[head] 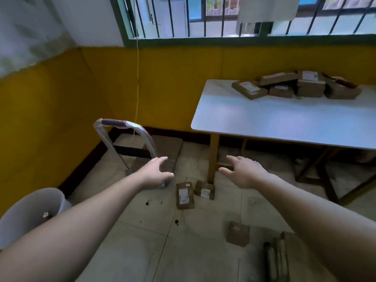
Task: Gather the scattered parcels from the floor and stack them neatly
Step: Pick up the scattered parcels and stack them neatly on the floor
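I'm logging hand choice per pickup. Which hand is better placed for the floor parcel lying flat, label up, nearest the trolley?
Left, likely. The left hand, open, hovers just beside the flat parcel in the view; the right hand, also open, is farther over, past the second parcel by the table leg.

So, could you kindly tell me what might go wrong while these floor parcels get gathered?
The square brown cardboard parcel nearest the camera might get stepped on. The brown cardboard boxes heaped crookedly on the white table could slide if more go on top. The right hand may knock the wooden table leg.
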Demonstrator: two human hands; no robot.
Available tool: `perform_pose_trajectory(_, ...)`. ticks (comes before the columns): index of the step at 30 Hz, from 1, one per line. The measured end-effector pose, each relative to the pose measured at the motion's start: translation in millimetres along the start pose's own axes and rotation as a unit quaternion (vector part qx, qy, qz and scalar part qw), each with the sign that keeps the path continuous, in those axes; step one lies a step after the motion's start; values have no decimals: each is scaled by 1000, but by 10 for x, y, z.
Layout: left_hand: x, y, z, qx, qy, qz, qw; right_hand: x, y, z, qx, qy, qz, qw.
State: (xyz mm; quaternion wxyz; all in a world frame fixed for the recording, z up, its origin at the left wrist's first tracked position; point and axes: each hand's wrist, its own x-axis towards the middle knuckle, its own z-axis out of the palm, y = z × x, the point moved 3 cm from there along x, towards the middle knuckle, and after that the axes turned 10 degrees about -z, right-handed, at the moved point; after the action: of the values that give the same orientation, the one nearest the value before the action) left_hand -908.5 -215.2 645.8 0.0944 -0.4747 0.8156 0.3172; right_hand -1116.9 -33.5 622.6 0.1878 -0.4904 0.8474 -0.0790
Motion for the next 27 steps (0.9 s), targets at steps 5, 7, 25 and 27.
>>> perform_pose_trajectory(5,806,233,259,31,-69,35,997,319,387,292,58,-9,94,994)
perform_pose_trajectory(7,1161,356,389,50,-105,56,992,413,544,463,92,-7,148,985)
perform_pose_trajectory(25,3372,683,3674,117,-348,62,928,973,2251,3209,295,-42,411,862)
perform_pose_trajectory(27,3570,518,4338,94,-357,27,929,1052,2590,3764,317,-27,422,849)
